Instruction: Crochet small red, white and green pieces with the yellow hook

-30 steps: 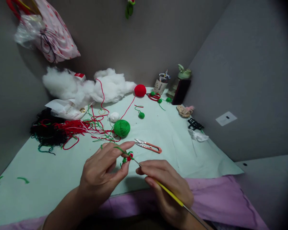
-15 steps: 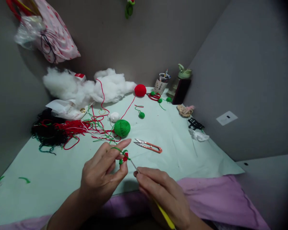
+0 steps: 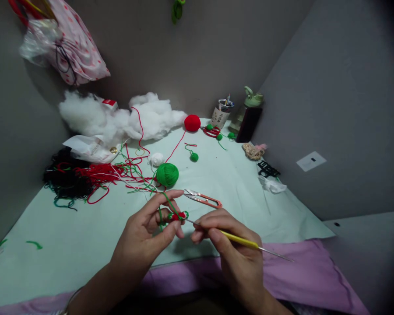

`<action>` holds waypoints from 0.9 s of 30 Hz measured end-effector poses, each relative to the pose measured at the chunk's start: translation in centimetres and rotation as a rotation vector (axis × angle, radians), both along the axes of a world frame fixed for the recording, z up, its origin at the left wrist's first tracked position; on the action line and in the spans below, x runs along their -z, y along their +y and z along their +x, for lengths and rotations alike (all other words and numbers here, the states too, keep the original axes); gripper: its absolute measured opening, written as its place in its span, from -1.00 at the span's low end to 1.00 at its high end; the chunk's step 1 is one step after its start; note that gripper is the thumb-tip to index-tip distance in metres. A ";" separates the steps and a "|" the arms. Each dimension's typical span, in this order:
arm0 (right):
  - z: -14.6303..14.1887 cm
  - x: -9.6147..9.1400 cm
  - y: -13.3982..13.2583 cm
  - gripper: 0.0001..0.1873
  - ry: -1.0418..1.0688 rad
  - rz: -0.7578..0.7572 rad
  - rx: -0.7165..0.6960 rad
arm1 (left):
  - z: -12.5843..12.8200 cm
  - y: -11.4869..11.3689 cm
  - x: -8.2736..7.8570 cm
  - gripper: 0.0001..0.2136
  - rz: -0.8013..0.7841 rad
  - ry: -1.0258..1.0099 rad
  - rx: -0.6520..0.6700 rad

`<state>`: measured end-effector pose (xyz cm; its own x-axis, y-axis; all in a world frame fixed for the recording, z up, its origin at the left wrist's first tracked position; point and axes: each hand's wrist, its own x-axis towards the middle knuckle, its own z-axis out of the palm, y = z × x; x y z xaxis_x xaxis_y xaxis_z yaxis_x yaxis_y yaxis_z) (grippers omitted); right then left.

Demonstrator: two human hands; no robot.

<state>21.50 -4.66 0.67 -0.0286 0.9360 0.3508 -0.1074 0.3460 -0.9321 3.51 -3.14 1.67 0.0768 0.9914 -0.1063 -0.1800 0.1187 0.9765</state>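
Note:
My left hand (image 3: 151,229) pinches a small red and green crochet piece (image 3: 178,215) between thumb and fingers. Green yarn (image 3: 171,204) runs over its raised index finger down to the piece. A crochet hook (image 3: 239,239) with a yellow handle lies in my right hand (image 3: 234,247), held like a pen. The hook's thin metal tip meets the piece, though whether it is inside a stitch is too small to tell. Just beyond the fingers lie orange thread snips (image 3: 203,199), and a green yarn ball (image 3: 167,175) sits behind my left hand.
Tangled red, green and black yarn (image 3: 98,174) covers the left side. White stuffing (image 3: 154,116), a red yarn ball (image 3: 192,123), red-handled scissors (image 3: 212,131), a pen cup (image 3: 221,113), a phone (image 3: 248,124) and a green bottle (image 3: 253,100) stand or lie along the back.
My right hand has swung the hook from steep to nearly level, its handle now pointing right. The crochet piece has turned and shifted slightly right in my left hand.

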 end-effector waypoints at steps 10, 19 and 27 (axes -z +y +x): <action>0.2 -0.3 -0.3 -0.84 -0.011 -0.004 0.002 | 0.1 0.1 -0.4 -0.73 -0.055 -0.199 0.016; 0.2 0.2 -0.3 -0.86 0.114 -0.105 -0.044 | -0.1 0.0 -0.3 -0.69 -0.056 -0.103 0.010; 0.0 0.6 0.0 -0.85 0.207 -0.244 -0.095 | 0.5 0.2 -0.1 -0.68 0.019 -0.030 -0.042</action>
